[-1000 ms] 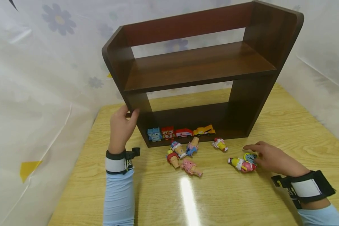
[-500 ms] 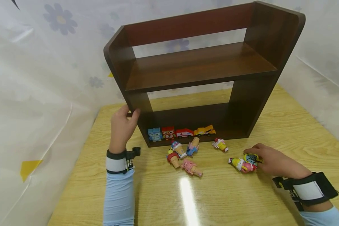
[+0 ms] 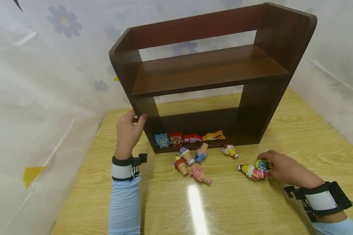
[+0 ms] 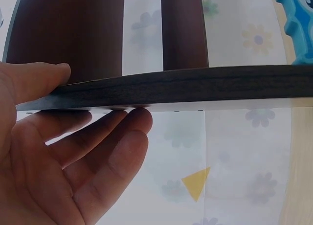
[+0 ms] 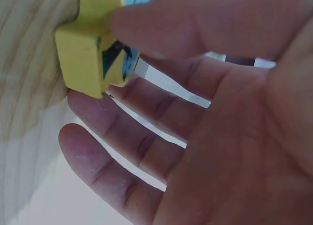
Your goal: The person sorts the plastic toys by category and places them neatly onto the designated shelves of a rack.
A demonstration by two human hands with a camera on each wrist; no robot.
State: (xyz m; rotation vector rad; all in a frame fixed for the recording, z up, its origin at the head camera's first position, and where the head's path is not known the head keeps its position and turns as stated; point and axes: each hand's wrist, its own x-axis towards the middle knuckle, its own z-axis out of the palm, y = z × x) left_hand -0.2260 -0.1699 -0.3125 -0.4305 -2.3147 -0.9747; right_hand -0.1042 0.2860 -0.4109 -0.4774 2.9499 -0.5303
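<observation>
My left hand grips the left side panel of a dark wooden shelf. In the left wrist view, the thumb lies on one side of the panel edge and the fingers on the other. My right hand pinches a small yellow-edged toy block with a pale blue face and dark markings. The right wrist view has the thumb over the block's face and fingers behind it, close over the tabletop. Beside that block lies a pink and yellow ice-cream figure.
Along the lower shelf stand a blue owl, a red owl, a red ambulance and a yellow truck. Several ice-cream-cone figures lie before it, including a pink one. Another figure lies farther right.
My right hand has closed its fingers and thumb on the yellow-edged toy block and shifted it slightly right, away from the pink and yellow figure. The left hand keeps its grip on the shelf.
</observation>
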